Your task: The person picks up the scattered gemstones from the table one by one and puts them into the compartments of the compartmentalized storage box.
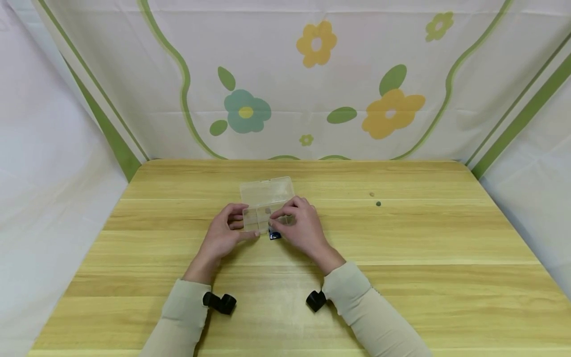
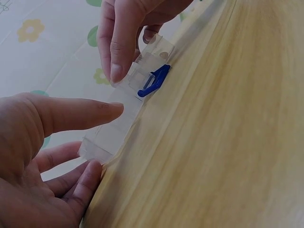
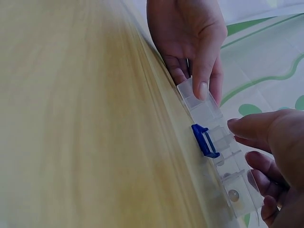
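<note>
A clear plastic compartment box [image 1: 251, 218] lies on the table with its lid [image 1: 266, 192] raised at the back. A blue latch [image 3: 205, 141] sticks out from its front side. My left hand [image 1: 224, 233] holds the left end of the box, thumb at the front edge and fingers around the far side. Over the middle compartments is my right hand [image 1: 304, 227], thumb and index fingertips close together; I cannot tell whether something small is between them. A small round bead [image 3: 233, 195] shows in one compartment, and a small greyish piece [image 1: 267, 210] in another.
Two small pieces, a dark green one [image 1: 378, 204] and a tan one [image 1: 371, 194], lie on the wooden table [image 1: 424, 238] right of the box. A flowered cloth [image 1: 285, 74] hangs behind the table. Black wrist cameras sit at both cuffs.
</note>
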`<state>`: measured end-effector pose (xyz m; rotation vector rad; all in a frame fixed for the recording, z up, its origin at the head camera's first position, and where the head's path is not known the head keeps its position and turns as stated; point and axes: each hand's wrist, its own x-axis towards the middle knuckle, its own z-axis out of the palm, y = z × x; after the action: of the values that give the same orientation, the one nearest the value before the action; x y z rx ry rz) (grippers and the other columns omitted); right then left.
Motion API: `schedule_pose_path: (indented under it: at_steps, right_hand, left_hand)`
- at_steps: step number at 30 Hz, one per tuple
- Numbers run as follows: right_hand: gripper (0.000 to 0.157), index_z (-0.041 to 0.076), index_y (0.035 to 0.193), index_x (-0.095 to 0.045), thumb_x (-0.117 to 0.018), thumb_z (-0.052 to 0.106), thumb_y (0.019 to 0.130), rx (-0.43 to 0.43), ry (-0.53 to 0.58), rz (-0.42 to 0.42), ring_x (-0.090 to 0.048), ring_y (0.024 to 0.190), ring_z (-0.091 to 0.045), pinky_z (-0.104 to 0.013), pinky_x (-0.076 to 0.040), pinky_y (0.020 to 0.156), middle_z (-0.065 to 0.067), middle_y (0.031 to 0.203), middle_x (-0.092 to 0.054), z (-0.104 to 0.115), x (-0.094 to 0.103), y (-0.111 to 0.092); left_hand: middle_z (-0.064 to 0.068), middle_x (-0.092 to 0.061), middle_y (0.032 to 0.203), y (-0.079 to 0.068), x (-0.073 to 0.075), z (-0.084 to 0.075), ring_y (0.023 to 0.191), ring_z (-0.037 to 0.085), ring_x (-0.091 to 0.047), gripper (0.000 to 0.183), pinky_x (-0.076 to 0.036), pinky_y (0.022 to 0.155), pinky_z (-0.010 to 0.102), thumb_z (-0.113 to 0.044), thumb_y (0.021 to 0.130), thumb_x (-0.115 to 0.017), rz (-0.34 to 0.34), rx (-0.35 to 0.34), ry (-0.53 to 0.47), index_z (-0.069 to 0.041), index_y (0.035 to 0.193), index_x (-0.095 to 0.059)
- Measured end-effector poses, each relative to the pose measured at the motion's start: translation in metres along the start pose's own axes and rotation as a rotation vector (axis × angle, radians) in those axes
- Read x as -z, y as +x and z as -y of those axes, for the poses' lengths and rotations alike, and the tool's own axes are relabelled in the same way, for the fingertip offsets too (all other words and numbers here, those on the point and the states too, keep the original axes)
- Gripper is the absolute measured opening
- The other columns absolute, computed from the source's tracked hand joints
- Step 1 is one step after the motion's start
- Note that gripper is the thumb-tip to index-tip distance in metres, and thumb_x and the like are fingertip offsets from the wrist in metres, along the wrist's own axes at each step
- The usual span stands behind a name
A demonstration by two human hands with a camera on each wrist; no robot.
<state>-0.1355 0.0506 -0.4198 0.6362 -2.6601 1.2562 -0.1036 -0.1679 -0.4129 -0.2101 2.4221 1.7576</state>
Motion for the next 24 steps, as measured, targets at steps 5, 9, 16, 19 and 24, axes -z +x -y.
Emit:
schedule_pose_path:
  at_steps: [5,9,16,19,24]
  right_hand:
    - [0.007,0.019,0.096,-0.086,-0.088,0.023,0.091,-0.01,-0.011,0.001,-0.059,0.101,-0.022,-0.04,-0.043,0.09,0.001,0.101,-0.067,-0.0004,-0.0004,0.0001]
    - [0.007,0.019,0.096,-0.086,-0.088,0.023,0.09,-0.009,-0.01,-0.002,-0.058,0.1,-0.022,-0.039,-0.042,0.09,0.001,0.1,-0.067,-0.0005,-0.0006,0.0001]
    - [0.007,0.02,0.096,-0.085,-0.088,0.023,0.09,-0.01,-0.015,-0.001,-0.058,0.1,-0.021,-0.039,-0.043,0.089,0.001,0.1,-0.067,-0.0008,-0.0007,-0.0005]
    - [0.007,0.021,0.095,-0.085,-0.088,0.024,0.09,-0.013,-0.017,0.001,-0.059,0.101,-0.021,-0.039,-0.043,0.09,0.002,0.101,-0.068,-0.0006,-0.0006,-0.0004]
    - [0.007,0.021,0.095,-0.085,-0.088,0.024,0.09,-0.019,-0.021,0.002,-0.059,0.101,-0.021,-0.039,-0.043,0.091,0.003,0.101,-0.068,-0.001,-0.0009,-0.0001]
  left_hand:
    - [0.02,-0.057,0.147,-0.0002,-0.0003,0.0003,0.128,0.037,-0.061,0.076,-0.05,0.114,0.049,-0.004,0.084,-0.089,0.0,-0.008,0.003,-0.009,0.152,-0.054]
    - [0.02,-0.056,0.148,-0.0002,-0.0005,0.0011,0.129,0.036,-0.061,0.076,-0.05,0.115,0.05,-0.005,0.085,-0.09,-0.001,-0.01,0.005,-0.009,0.152,-0.054]
    - [0.019,-0.056,0.148,-0.0008,-0.0004,0.0018,0.129,0.036,-0.061,0.076,-0.05,0.114,0.049,-0.006,0.085,-0.09,-0.001,-0.012,0.002,-0.009,0.152,-0.054]
    - [0.019,-0.056,0.148,-0.0011,-0.0004,0.0016,0.129,0.035,-0.061,0.076,-0.05,0.114,0.049,-0.006,0.085,-0.09,-0.001,-0.017,0.007,-0.009,0.152,-0.054]
    - [0.019,-0.056,0.148,-0.0013,-0.0005,0.0013,0.129,0.035,-0.061,0.076,-0.05,0.114,0.048,-0.006,0.085,-0.09,-0.002,-0.019,0.007,-0.009,0.152,-0.054]
